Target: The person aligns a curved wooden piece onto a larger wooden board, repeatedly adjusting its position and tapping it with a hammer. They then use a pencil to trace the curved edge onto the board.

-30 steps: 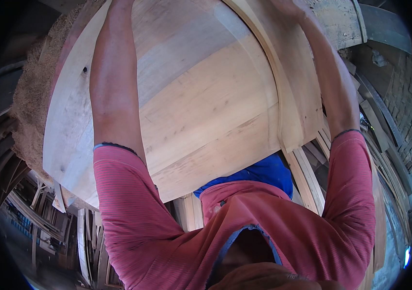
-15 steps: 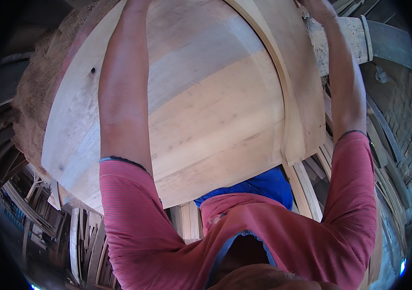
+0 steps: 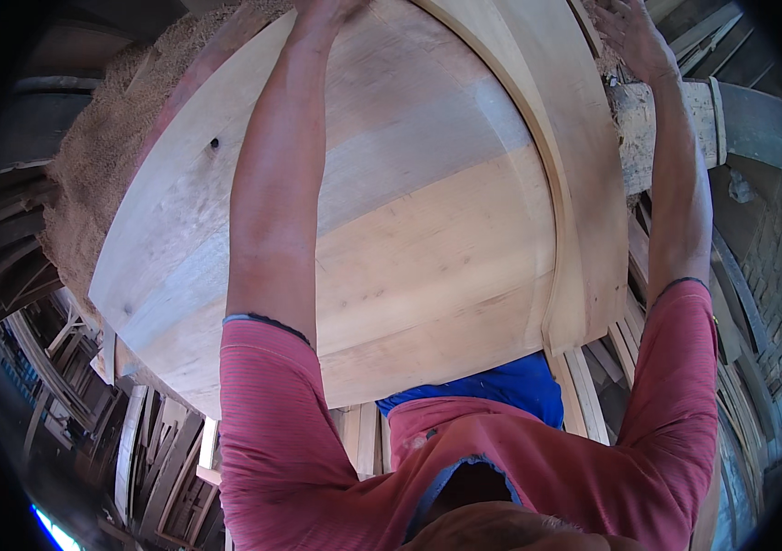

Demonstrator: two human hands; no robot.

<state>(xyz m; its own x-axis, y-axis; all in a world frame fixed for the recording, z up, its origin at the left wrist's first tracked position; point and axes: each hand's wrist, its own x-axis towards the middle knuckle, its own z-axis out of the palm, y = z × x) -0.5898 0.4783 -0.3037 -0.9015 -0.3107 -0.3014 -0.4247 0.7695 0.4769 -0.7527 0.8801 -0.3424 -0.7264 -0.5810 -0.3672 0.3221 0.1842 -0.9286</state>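
A large curved wooden panel [image 3: 427, 239], made of pale boards joined edge to edge, fills the middle of the view. A curved raised wooden strip [image 3: 538, 119] runs down its right side, with a broad flat wooden border [image 3: 588, 202] outside it. My left arm reaches across the panel, and my left hand [image 3: 331, 9] is at its far part; the fingers are mostly cut off by the top edge. Beyond the border's far right edge, my right hand [image 3: 636, 41] has its fingers spread, with nothing visible in it.
Brown wood shavings [image 3: 97, 156] are heaped along the left of the panel. A pale, rough timber block [image 3: 662, 115] lies under my right forearm. Several loose wood strips [image 3: 157, 459] are stacked at lower left, others at right. A brick wall [image 3: 767, 248] stands at far right.
Both hands have come nearer and show more in view. The panel appears shifted slightly down and right in the picture.
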